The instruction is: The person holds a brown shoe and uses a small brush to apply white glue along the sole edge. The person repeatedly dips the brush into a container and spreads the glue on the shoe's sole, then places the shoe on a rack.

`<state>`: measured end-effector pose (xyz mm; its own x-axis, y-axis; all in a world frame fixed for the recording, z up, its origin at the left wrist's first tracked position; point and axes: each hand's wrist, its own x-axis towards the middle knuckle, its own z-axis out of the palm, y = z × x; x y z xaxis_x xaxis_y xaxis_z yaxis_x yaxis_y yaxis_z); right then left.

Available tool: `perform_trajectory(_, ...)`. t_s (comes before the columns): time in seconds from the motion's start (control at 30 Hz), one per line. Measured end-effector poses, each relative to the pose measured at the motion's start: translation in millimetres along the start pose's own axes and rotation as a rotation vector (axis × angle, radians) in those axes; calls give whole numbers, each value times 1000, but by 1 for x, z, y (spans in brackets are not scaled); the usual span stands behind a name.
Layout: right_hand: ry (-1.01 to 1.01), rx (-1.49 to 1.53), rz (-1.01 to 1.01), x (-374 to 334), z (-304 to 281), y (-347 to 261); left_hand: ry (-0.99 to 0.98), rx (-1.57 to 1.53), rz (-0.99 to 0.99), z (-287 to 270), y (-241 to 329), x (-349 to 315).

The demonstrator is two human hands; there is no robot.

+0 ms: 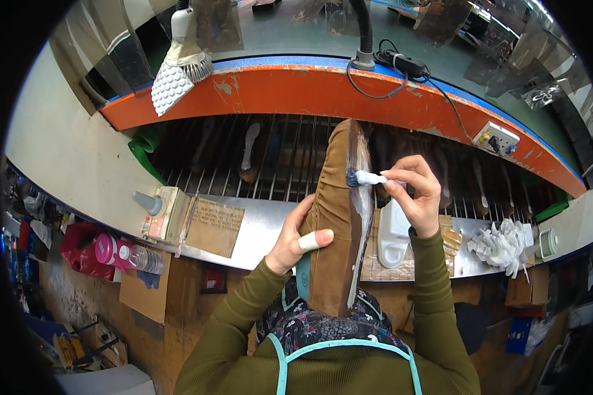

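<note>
Brown suede covered the shoe (333,224), which the left hand (296,234) gripped around its side, fingers clenched on the upper and a taped thumb pressed flat against it. The shoe stood toe-up over the front edge of the steel counter (257,227), its heel resting against the person's apron. The right hand (415,194) pinched a small white-handled brush (366,177), bristles touching the pale rim of the sole near the toe. What coated the bristles looked like glue, though the view was too small to be sure. A slip of the brush could smear the suede, since the bristles sat right at the seam. A white plastic container (393,234) stood on the counter just under the right wrist.
</note>
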<state>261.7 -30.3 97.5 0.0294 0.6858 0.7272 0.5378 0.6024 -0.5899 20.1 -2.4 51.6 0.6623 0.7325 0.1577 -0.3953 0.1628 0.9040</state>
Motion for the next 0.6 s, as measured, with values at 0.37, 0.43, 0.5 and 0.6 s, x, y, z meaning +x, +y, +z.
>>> perform_trajectory(0.37, -67, -111, 14, -17, -11, 8, 30, -78, -115, 2, 0, 6)
perform_trajectory(0.43, -65, -97, 66, -21, -11, 5, 24, -90, -127, 3, 0, 7)
perform_trajectory(0.5, -85, -130, 52, -25, -13, 6, 40, -98, -113, 3, -3, 9)
perform_trajectory(0.6, -123, -186, 13, -32, -16, 4, 68, -108, -115, 7, -1, 9)
